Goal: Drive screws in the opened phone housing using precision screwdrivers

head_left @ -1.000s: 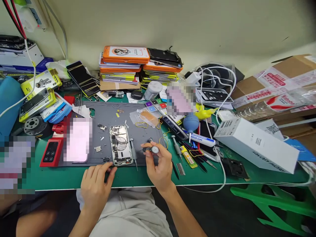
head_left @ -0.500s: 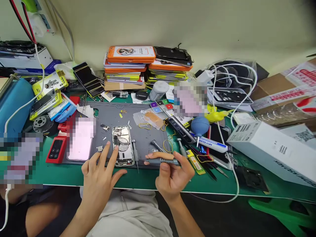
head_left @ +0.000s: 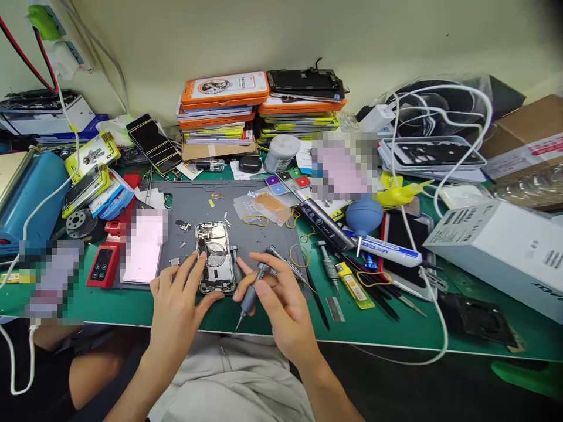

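Green table [head_left: 396, 337] carries the grey mat [head_left: 185, 199]. Left hand [head_left: 176, 302]: fingers apart, fingertips at the left long side of the coverless phone [head_left: 217, 261], thumb just beside its near end; not clamped. Right hand [head_left: 288, 308]: thumb and fingers closed on the screwdriver [head_left: 248, 298].

Phone: lies flat at the mat's near edge, about midway between the near corners. Judged light, stiff and smooth at the rim, with fragile exposed internals; take hold by the two long sides, clear of the interior. Appearance: pale rim, silvery interior, circular pattern near mid-length, dark areas at the near end.

Screwdriver: held tilted, tip down, beyond the mat's near edge and above the table. Judged rigid, compact, easily gripped by the handle; the fine tip appears the vulnerable part. Appearance: slim, dark grey handle, thin metallic shaft.
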A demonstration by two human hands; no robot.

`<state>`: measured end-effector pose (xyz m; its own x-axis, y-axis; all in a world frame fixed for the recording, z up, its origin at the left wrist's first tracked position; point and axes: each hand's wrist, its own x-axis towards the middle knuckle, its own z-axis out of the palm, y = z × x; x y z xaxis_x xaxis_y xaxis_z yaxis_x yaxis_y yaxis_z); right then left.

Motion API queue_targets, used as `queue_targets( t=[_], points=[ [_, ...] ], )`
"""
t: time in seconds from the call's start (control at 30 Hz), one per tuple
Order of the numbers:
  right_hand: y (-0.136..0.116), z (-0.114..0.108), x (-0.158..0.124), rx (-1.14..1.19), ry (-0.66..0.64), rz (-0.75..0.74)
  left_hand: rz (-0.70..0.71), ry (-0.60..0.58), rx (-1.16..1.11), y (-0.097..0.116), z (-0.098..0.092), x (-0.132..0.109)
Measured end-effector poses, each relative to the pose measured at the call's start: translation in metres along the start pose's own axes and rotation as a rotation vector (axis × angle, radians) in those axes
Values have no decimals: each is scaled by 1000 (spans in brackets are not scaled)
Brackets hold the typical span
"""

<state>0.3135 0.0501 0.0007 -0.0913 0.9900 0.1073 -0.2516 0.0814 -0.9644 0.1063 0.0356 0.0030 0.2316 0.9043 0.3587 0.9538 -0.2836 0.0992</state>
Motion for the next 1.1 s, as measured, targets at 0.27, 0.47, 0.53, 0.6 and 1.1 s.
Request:
queue_targets(
  t=[0.27,0.47,0.53,0.6,1.1],
  points=[
    [2,0,2,20,179,6,-3,12,-18,9,2,4],
    [-7,-5,-3,129,205,17,8,23,14,15,2,5],
    [-6,-4,-6,131,175,34,6,34,20,15,1,5],
    [-4,-5,-8,104,200,32,8,36,15,14,0,5],
    [7,-10,-14,28,437,41,10,338,-317,-8,3,-25]
  ],
)
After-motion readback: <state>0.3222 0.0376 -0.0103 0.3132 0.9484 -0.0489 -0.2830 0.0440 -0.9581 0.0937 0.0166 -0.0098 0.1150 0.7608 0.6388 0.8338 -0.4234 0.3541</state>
